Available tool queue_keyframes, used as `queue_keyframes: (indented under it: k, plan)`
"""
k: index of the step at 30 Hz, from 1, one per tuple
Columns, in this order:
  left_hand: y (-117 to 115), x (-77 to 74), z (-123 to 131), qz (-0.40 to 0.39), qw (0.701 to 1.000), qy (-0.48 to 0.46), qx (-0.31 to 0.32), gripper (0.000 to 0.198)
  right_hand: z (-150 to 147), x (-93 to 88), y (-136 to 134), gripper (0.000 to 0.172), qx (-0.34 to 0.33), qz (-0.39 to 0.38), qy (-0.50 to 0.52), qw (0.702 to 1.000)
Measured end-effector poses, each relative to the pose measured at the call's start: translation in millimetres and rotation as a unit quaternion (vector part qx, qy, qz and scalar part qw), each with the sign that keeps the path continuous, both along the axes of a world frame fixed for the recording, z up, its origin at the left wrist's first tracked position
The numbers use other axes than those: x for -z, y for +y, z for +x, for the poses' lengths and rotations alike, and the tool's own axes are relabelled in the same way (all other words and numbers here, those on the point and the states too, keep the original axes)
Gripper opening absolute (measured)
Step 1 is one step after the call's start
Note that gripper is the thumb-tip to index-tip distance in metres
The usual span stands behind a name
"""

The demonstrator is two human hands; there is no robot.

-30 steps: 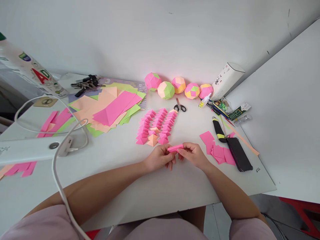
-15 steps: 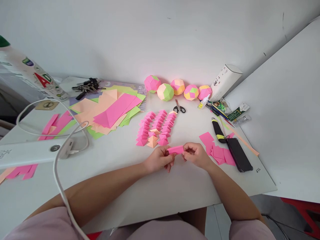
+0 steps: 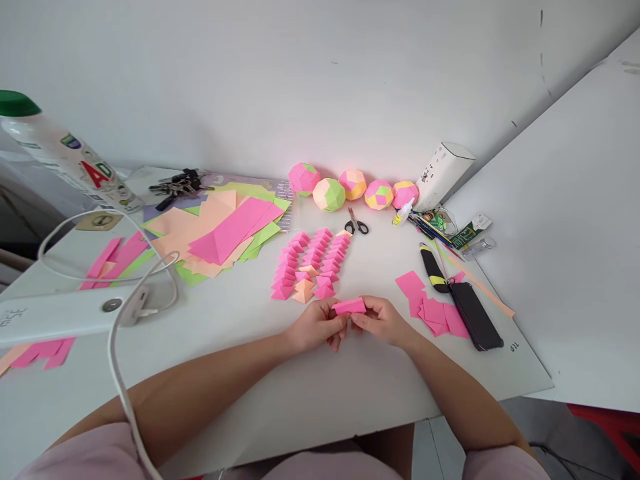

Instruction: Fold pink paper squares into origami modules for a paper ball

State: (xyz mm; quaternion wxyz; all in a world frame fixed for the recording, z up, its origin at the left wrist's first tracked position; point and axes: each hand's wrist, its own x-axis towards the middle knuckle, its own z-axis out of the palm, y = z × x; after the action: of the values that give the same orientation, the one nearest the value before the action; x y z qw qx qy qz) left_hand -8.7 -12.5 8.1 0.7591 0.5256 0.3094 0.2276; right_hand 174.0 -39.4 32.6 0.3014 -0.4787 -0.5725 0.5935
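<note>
A folded piece of pink paper [image 3: 349,306] is held low over the table between my two hands. My left hand [image 3: 319,325] pinches its left end, the thumb lying along the lower side. On the right end, my right hand [image 3: 383,321] grips with thumb and fingers, the thumb reaching in beneath the strip. Just beyond my hands stand three rows of folded paper units [image 3: 313,257], mostly pink with a few peach ones. To the right of my right hand lie several flat pink paper pieces [image 3: 435,312].
Paper balls [image 3: 329,195] line the wall, with scissors [image 3: 356,223] and a glue bottle [image 3: 403,213] before them. A paper pile [image 3: 215,230] lies left. A white cable [image 3: 113,340] runs from a power bank [image 3: 60,313]. A phone [image 3: 475,317] and cutter [image 3: 433,268] lie right.
My right hand has closed in toward the left one, its thumb now under the pink paper's middle. The whole view has shifted slightly, so the table sits lower in it.
</note>
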Motion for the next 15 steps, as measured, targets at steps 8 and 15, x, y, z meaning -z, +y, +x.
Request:
queue_keyframes:
  k: [8,15]
  plan:
    - [-0.7,3.9,1.1,-0.006,1.000,-0.015,-0.014,0.023,0.8,-4.9,1.0,0.014,0.076,0.022,0.012,0.997]
    - [-0.7,1.9,0.9,-0.015,0.997,-0.066,-0.043,0.029,5.5,-1.8,4.7,0.015,0.123,0.030,0.016,0.992]
